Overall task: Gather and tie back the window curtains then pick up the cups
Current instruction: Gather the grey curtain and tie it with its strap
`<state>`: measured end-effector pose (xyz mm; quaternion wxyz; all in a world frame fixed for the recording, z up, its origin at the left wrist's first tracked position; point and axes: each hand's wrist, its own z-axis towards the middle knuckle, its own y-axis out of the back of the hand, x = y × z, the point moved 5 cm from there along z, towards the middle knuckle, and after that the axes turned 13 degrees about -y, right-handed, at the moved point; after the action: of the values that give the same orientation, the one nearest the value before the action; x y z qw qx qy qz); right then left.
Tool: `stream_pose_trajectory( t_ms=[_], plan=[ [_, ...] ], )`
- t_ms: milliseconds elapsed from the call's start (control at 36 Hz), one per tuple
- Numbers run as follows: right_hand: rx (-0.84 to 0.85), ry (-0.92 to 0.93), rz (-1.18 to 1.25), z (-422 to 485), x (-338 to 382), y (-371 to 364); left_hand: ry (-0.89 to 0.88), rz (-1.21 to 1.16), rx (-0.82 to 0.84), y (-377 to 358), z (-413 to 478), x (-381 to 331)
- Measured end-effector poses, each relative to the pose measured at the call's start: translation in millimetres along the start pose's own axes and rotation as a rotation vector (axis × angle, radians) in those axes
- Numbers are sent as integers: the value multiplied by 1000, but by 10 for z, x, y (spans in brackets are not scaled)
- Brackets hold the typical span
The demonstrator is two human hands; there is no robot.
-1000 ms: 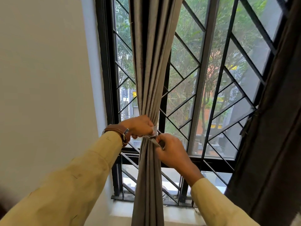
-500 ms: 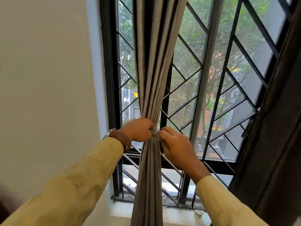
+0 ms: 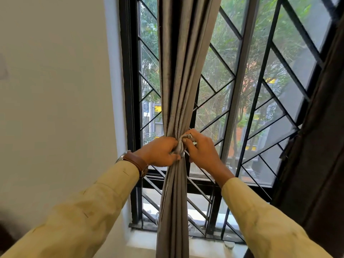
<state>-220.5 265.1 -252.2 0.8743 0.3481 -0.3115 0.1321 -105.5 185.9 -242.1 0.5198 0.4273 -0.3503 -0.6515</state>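
At the window, in front of the black diagonal grille [image 3: 260, 101], the grey curtain [image 3: 178, 71] hangs gathered into one narrow bundle of folds, drawn tight at a waist and spreading slightly again below it toward the white sill [image 3: 204, 246]. Round that waist lies a pale tie band [image 3: 180, 147], a strip of light cloth showing between the two hands. On the bundle's left side the left hand [image 3: 160, 152] has its fingers curled in against the folds, gripping the grey curtain where the band crosses it. Opposite it, just touching the bundle from the right, the right hand [image 3: 202, 149] has its fingers bent and its thumb tucked in, pinching a loose end of the tie band at the upper edge of the waist. Whether the band is knotted cannot be told, since the fingers cover that part. A watch [image 3: 137, 162] on a brown strap sits at the left wrist, and both arms wear pale yellow sleeves [image 3: 83, 211]. Along the right edge hangs a dark curtain [image 3: 320, 164], ungathered, and a plain cream wall [image 3: 55, 90] fills the left side
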Motion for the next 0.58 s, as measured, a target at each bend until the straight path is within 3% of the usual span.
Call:
stream_pose_trajectory(
  t_ms=[194, 333, 583],
  plan=[
    [-30, -49, -12, 61, 11, -27, -109, 392, -250, -135, -125, -16],
    [-14, -100, 8, 103, 50, -44, -158, 415, -382, -199, -149, -52],
    [65, -257, 61, 190, -6, -54, -71, 369, -440, -265, -122, -21]
  ],
)
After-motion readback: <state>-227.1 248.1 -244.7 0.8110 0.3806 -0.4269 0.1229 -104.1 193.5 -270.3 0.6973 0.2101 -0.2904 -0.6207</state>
